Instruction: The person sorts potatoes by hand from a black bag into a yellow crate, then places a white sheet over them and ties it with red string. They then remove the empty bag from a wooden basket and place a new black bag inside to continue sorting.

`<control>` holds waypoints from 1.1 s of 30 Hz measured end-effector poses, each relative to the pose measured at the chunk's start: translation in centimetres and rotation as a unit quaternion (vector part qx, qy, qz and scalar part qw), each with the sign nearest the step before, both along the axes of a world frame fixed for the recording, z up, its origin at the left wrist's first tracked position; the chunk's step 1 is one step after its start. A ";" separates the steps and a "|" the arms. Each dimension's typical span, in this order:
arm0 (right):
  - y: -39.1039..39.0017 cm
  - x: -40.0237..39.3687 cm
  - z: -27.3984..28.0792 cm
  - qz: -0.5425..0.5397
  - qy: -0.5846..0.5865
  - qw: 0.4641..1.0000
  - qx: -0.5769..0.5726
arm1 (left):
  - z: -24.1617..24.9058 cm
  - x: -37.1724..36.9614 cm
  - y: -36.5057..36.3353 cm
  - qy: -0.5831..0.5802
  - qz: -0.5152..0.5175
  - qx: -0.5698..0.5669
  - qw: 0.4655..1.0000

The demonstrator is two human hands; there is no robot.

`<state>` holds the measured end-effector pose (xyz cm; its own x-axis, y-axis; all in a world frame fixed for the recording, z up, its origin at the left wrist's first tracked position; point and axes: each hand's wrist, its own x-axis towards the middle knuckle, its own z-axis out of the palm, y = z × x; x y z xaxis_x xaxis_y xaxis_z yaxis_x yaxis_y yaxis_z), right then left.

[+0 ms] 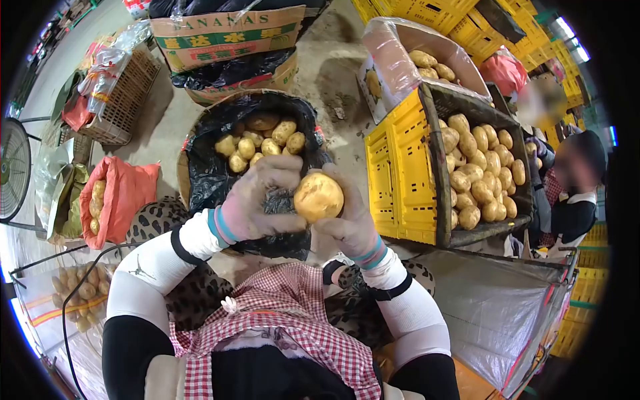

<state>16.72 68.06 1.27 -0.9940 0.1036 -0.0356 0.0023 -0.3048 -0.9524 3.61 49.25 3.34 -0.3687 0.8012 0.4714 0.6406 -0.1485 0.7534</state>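
Note:
A large round potato (319, 197) is held up in front of me by my right hand (352, 217), its gloved fingers wrapped behind and beneath it. My left hand (257, 200), gloved too, hovers just left of that potato with fingers apart and nothing in them. Below both hands stands a box lined with black plastic (207, 177). Several potatoes (270, 147) lie together at the far end of that box. The hands hide part of its near end.
To the right, a yellow crate (400, 177) tipped toward me holds many potatoes (483, 167). Behind it is a plastic-lined carton (400, 47) with more. At left are a red bag (130, 193), a wicker basket (130, 93) and a fan (15, 170). Another person (577, 193) sits far right.

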 end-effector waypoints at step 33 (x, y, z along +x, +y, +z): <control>7.0 5.0 4.1 -0.182 -0.124 0.966 -0.138 | -28.5 -15.3 -0.4 0.173 0.217 -0.763 0.583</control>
